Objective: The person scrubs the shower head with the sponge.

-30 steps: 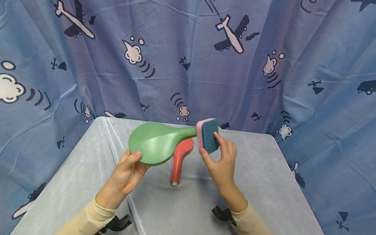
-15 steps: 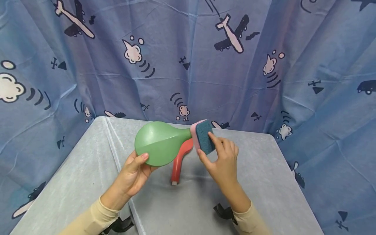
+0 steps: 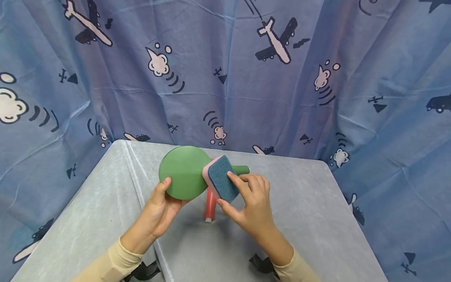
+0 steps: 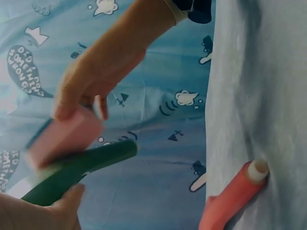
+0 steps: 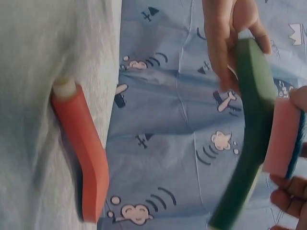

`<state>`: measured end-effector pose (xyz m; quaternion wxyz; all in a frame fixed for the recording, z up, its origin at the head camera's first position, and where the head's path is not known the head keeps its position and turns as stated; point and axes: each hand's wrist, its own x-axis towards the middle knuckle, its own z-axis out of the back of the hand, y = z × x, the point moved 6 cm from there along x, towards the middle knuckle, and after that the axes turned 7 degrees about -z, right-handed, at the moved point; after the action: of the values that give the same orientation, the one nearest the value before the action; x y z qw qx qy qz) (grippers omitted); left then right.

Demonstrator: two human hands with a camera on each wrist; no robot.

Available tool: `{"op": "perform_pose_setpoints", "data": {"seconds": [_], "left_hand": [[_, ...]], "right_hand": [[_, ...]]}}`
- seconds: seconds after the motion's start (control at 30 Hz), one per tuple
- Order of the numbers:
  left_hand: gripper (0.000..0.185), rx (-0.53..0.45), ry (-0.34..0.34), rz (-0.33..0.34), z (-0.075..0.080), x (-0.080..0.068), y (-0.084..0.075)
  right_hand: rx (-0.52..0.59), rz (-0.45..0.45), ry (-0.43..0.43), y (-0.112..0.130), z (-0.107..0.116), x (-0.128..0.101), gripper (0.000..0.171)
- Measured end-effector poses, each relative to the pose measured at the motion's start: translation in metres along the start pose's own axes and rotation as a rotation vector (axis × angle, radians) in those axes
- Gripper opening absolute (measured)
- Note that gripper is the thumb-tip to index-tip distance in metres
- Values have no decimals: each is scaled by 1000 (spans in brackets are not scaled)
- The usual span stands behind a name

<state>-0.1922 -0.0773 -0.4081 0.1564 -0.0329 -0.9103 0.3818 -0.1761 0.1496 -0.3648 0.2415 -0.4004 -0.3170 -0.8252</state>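
A green shower head (image 3: 184, 172) is held up over the table, its round end toward the left and its handle pointing right. My left hand (image 3: 158, 209) grips that round end by the rim, thumb in front and fingers behind. My right hand (image 3: 255, 209) pinches a sponge (image 3: 223, 179) between thumb and fingers. The sponge's pink foam side lies against the green shower head where head and handle meet; its blue scouring side faces outward. The right wrist view shows the pink foam (image 5: 282, 139) along the green body (image 5: 259, 124). The sponge hides part of the handle.
A red shower head (image 3: 210, 206) with a whitish connector end lies on the grey cloth-covered table (image 3: 310, 219), partly hidden behind the held things. A blue curtain (image 3: 225, 70) with airplane prints hangs behind and at both sides. Black wrist mounts (image 3: 263, 264) sit under both forearms.
The sponge has slid left and down from the handle's end to the neck of the green shower head, uncovering the handle tip. My left hand has turned the green shower head and shifted slightly right.
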Motion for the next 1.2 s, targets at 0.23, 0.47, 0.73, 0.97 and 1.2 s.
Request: {"op": "perform_pose_setpoints", "data": {"seconds": [0.23,0.47,0.73,0.97,1.2], "left_hand": [[47,51,-20,-40,2,2,-7],[58,222,2,28,1,-2,2],[42,95,-105,-79,10,3,-11],[45,-60,-127,-106,14,4,-16],[45,100,-127,40,10,1,-5]], "right_hand": [[-83,-256,74,-31,3,3,60],[60,-247,162,-13,-9,-5,62],[-95,-401,155,-48,5,4,58],[9,-403,233,-49,6,3,54],[197,-419,348,-35,-13,-6,46]]}}
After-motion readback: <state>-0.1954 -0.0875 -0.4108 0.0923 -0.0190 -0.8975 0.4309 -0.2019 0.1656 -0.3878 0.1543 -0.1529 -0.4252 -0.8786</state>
